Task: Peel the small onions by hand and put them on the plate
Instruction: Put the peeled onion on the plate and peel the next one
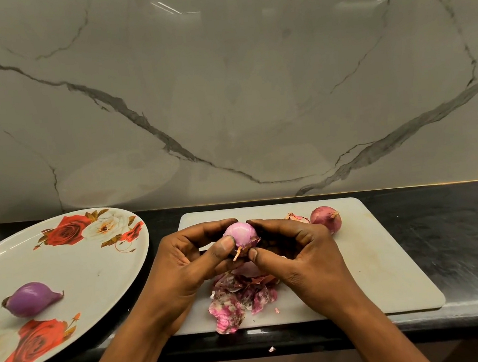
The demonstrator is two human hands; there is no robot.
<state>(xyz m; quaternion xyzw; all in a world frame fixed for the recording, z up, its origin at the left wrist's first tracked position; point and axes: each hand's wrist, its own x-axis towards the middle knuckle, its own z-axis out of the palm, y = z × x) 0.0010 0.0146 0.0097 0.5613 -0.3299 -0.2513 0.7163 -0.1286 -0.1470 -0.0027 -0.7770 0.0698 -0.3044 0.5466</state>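
Note:
Above the white cutting board (390, 267) I hold a small pink onion (240, 232), mostly bare of skin. My left hand (181, 264) grips it from the left, thumb against its side. My right hand (296, 251) holds it from the right, and its thumb and fingers pinch the skin at the root end. One peeled purple onion (32, 298) lies on the white plate with roses (93, 271) at the left. An unpeeled reddish onion (325, 218) sits on the board behind my right hand.
A heap of pink onion peels (239, 300) lies on the board under my hands, with another scrap (297, 217) beside the unpeeled onion. The board rests on a black counter (461, 230) backed by a marble wall. The plate overhangs the counter's front edge.

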